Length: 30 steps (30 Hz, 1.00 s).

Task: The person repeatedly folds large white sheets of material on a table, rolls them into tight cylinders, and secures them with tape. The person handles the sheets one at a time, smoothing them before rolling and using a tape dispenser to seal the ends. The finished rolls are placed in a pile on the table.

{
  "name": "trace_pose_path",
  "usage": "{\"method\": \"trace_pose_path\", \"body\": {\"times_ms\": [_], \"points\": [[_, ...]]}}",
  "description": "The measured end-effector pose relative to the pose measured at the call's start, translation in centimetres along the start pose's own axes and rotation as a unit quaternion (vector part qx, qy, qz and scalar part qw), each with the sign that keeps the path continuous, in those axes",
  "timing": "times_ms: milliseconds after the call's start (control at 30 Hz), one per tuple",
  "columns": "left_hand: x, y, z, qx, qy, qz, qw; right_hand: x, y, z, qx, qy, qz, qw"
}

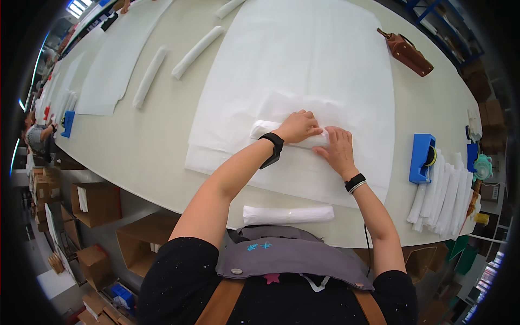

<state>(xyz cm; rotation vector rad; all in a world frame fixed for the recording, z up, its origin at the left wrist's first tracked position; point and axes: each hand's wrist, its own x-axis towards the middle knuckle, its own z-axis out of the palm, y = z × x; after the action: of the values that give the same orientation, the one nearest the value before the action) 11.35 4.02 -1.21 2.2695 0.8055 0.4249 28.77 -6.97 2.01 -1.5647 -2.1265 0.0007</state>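
On a stack of large white sheets (292, 54) lies a white wrapped roll (261, 129), crosswise in front of me. A smaller thin white sheet (303, 102) extends from behind it. My left hand (298, 127) is closed over the middle of the roll, fingers curled on its top. At the roll's right end, my right hand (339, 150) grips it with thumb and bent fingers. The two hands are close together, and they hide part of the roll. Nearer to me, by the table edge, rests another white roll (288, 214), apart from both hands.
To the right stand a blue tape dispenser (420, 160) and a pile of white rolls (441, 189). A brown leather case (409, 54) lies far right. Loose rolls (150, 77) and more sheets (116, 59) occupy the left. Another person (39, 136) is at the far-left table edge.
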Motion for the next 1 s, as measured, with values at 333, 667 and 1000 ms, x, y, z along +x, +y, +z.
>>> {"method": "trace_pose_path", "body": {"times_ms": [333,667,1000], "points": [[-2.9,2.5,-0.5,0.265,0.078,0.129,0.953,3.4,2.6,0.4,0.058,-0.263,0.166,0.949],[1.2,0.8,-3.0,0.153,-0.086,-0.036,0.984,2.6,3.1,2.3,0.014,-0.048,-0.015,0.999],[-5.1,-3.1,-7.3,0.338,0.139,0.012,0.931,5.4,4.5,1.9,0.091,-0.173,0.069,0.978]]}}
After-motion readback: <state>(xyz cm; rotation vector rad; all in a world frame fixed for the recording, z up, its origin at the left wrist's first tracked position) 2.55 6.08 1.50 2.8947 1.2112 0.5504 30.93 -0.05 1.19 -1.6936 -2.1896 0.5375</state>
